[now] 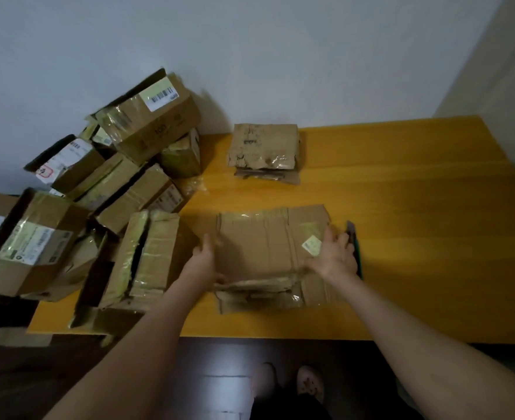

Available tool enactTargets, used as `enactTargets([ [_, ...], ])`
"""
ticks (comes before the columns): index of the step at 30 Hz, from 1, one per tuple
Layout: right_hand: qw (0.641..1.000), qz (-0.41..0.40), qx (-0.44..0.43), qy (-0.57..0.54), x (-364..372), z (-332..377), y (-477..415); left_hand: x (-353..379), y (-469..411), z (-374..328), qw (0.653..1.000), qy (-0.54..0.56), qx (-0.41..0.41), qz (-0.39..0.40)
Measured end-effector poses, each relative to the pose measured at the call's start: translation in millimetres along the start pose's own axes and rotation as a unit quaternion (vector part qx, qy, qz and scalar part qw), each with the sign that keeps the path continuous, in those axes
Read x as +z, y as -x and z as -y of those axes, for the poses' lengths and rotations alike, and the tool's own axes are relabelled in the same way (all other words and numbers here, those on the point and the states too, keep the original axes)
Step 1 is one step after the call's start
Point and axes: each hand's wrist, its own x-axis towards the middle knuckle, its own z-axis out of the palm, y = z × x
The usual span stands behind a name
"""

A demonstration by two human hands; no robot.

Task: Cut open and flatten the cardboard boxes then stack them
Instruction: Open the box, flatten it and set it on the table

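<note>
- lower middle of the frame: a flattened box [262, 253] lying on the yellow worktop [416, 207], with tape strips and a small pale label [311, 245] on top and a crumpled flap folded along its near edge.
- left grip [204, 259] at the left edge of the flattened box, thumb up on top, fingers curled under the near corner, grasping the cardboard; somewhat blurred.
- right grip [338, 256] at the right edge of the same box, released, fingers straight and spread, touching the cardboard just beside the label.
- just right of the right grip: a dark cutter [354, 237] flat on the worktop, partly hidden behind the hand.
- upper middle of the frame: a stack of flattened boxes [263, 147] near the wall [280, 56], well apart from the box being held.
- left side of the frame: a heap of taped boxes [147, 122] not yet flattened, several tilted, piled against the wall; nearest one, slit along its top, just beside the left grip.
- bottom of the frame: dark floor [213, 374] and two pale slippers [309, 380].
</note>
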Motion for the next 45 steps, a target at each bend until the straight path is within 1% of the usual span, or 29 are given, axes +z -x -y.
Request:
enactTargets([
  [2, 0.994, -0.017, -0.066, 0.09, 12, 7, 5, 8, -1, -9, 0.988, -0.147, 0.036, 0.0],
  [3, 0.988, -0.015, -0.105, 0.109, 15, 12, 6, 14, -2, -16, 0.982, -0.176, 0.068, -0.006],
  [5, 0.978, 0.01, -0.165, 0.13, 22, 20, 6, 32, -5, -29, 0.979, -0.16, 0.123, -0.003],
  [6, 0.974, 0.03, -0.176, 0.141, 25, 23, 5, 44, -7, -34, 0.979, -0.15, 0.139, 0.012],
  [8, 0.968, 0.074, -0.173, 0.166, 37, 20, 1, 72, -10, -34, 0.974, -0.166, 0.15, 0.041],
  [9, 0.964, 0.086, -0.171, 0.183, 44, 17, -1, 86, -12, -31, 0.972, -0.174, 0.154, 0.031],
  [12, 0.956, 0.077, -0.169, 0.227, 65, 9, -6, 114, -20, -16, 0.967, -0.184, 0.171, -0.039],
  [15, 0.959, 0.05, -0.157, 0.23, 76, 10, -9, 121, -27, -10, 0.96, -0.196, 0.18, -0.085],
  [20, 0.964, 0.045, -0.148, 0.218, 74, 14, -5, 113, -29, -7, 0.95, -0.218, 0.199, -0.097],
  [25, 0.968, 0.002, -0.158, 0.195, 84, 10, -1, 103, -38, -3, 0.941, -0.246, 0.211, -0.101],
  [28, 0.964, 0.012, -0.157, 0.213, 81, 15, 1, 101, -34, -5, 0.94, -0.252, 0.212, -0.083],
  [30, 0.962, 0.003, -0.154, 0.224, 73, 22, 2, 95, -32, -7, 0.952, -0.208, 0.208, -0.088],
  [32, 0.962, -0.042, -0.159, 0.217, 61, 30, -2, 82, -35, -14, 0.965, -0.124, 0.199, -0.119],
  [33, 0.962, -0.065, -0.164, 0.21, 55, 34, -6, 76, -40, -19, 0.966, -0.095, 0.194, -0.142],
  [35, 0.961, -0.076, -0.178, 0.197, 47, 41, -22, 65, -54, -32, 0.964, -0.08, 0.187, -0.169],
  [37, 0.961, -0.058, -0.189, 0.194, 45, 46, -41, 60, -71, -43, 0.966, -0.097, 0.179, -0.156],
  [40, 0.962, -0.029, -0.183, 0.199, 56, 45, -60, 70, -88, -45, 0.969, -0.14, 0.155, -0.133],
  [43, 0.961, -0.052, -0.171, 0.211, 72, 40, -67, 83, -98, -39, 0.963, -0.157, 0.149, -0.157],
  [45, 0.961, -0.053, -0.167, 0.216, 73, 41, -68, 83, -99, -39, 0.964, -0.158, 0.151, -0.152],
])
